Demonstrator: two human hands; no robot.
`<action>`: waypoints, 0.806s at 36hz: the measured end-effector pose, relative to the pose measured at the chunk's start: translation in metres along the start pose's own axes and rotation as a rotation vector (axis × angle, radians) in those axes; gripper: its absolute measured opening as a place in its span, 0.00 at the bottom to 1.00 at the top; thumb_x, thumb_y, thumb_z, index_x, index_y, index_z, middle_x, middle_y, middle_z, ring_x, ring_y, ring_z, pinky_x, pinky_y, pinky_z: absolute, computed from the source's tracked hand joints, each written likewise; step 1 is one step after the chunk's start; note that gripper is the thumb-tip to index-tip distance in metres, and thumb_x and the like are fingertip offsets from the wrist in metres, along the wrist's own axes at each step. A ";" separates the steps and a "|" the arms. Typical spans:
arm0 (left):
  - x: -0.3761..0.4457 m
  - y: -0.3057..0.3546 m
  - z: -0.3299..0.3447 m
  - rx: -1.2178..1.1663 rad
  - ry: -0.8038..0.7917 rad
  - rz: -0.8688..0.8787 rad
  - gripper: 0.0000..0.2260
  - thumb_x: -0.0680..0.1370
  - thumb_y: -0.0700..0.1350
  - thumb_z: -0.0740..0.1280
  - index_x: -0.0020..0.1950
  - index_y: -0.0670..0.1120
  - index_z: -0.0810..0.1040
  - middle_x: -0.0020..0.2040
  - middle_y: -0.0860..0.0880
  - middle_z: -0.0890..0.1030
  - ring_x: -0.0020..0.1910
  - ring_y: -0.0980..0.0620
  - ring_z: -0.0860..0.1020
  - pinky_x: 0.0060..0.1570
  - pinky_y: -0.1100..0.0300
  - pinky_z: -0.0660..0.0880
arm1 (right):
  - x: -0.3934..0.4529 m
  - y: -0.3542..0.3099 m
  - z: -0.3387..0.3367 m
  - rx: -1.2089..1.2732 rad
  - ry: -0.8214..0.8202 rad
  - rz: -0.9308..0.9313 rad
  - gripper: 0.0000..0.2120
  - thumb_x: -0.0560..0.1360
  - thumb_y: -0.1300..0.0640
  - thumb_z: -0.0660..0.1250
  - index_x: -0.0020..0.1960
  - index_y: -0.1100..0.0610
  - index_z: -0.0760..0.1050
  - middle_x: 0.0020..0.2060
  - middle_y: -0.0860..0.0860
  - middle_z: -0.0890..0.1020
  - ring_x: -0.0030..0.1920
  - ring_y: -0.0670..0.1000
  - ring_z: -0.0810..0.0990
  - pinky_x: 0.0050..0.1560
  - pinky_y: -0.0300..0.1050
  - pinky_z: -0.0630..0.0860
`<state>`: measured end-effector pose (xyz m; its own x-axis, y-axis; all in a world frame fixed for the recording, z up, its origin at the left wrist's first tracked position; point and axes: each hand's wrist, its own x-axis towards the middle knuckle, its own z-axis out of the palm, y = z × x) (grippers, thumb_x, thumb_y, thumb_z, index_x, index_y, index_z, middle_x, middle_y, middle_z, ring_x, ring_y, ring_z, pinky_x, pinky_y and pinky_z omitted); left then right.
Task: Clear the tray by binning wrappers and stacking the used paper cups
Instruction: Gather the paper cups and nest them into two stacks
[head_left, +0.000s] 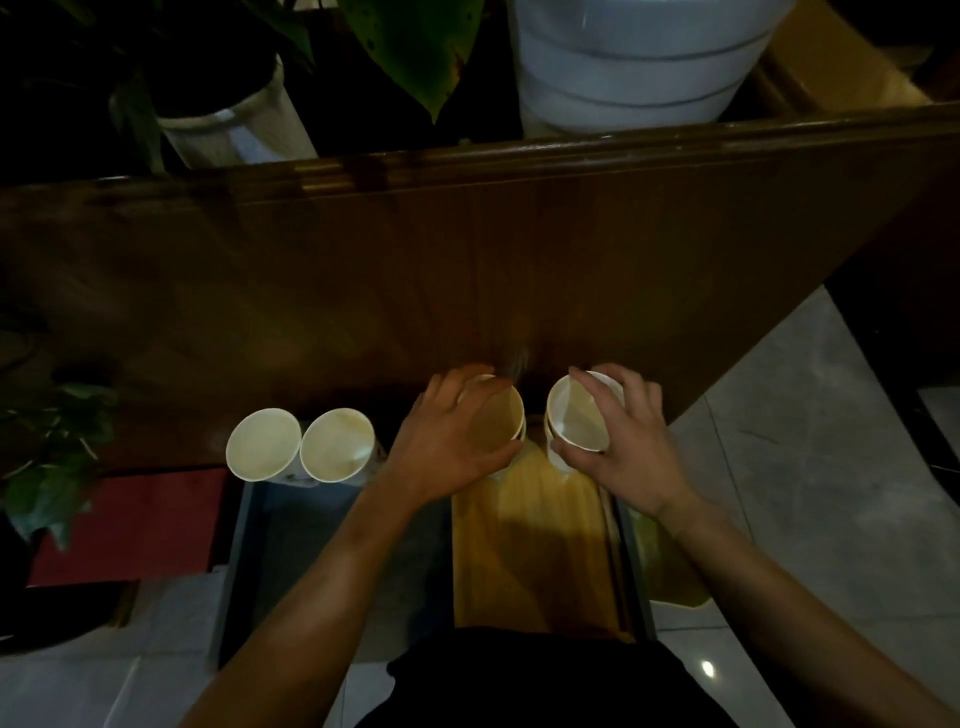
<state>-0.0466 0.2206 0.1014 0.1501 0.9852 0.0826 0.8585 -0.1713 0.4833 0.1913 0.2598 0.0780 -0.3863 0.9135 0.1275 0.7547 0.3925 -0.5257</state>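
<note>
Four white paper cups stand in a row at the far end of the tray. My left hand grips the rim of one cup, and my right hand grips the rim of another cup beside it, tilted toward the left. Two more cups stand upright and untouched to the left, side by side. The yellow wooden tray lies lengthwise under my hands. No wrappers are visible.
A dark wooden panel rises just behind the cups. A dark blue-grey bin or box sits left of the tray, a red box further left. Potted plants and a water jug stand around; tiled floor lies at right.
</note>
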 end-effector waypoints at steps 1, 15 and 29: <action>0.000 0.000 0.002 -0.001 -0.006 0.000 0.33 0.70 0.63 0.68 0.72 0.53 0.68 0.71 0.51 0.67 0.66 0.48 0.68 0.60 0.44 0.73 | 0.000 0.000 0.001 0.004 -0.003 0.002 0.40 0.68 0.36 0.69 0.75 0.44 0.59 0.68 0.50 0.62 0.64 0.53 0.60 0.57 0.52 0.71; 0.000 -0.011 0.021 0.018 -0.056 -0.031 0.34 0.70 0.65 0.66 0.72 0.56 0.64 0.72 0.53 0.64 0.69 0.50 0.65 0.63 0.44 0.72 | -0.002 0.007 0.012 0.002 -0.040 0.017 0.41 0.68 0.36 0.70 0.75 0.45 0.58 0.70 0.50 0.61 0.67 0.53 0.57 0.59 0.49 0.65; -0.002 -0.009 0.025 -0.015 -0.068 -0.052 0.34 0.69 0.67 0.64 0.72 0.59 0.60 0.72 0.56 0.60 0.70 0.52 0.63 0.65 0.42 0.70 | -0.003 0.009 0.014 -0.048 -0.070 0.031 0.41 0.68 0.29 0.63 0.75 0.43 0.55 0.70 0.50 0.60 0.64 0.54 0.62 0.56 0.55 0.73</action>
<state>-0.0424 0.2201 0.0755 0.1387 0.9903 -0.0026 0.8590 -0.1190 0.4980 0.1922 0.2591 0.0609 -0.3969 0.9164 0.0519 0.7909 0.3702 -0.4874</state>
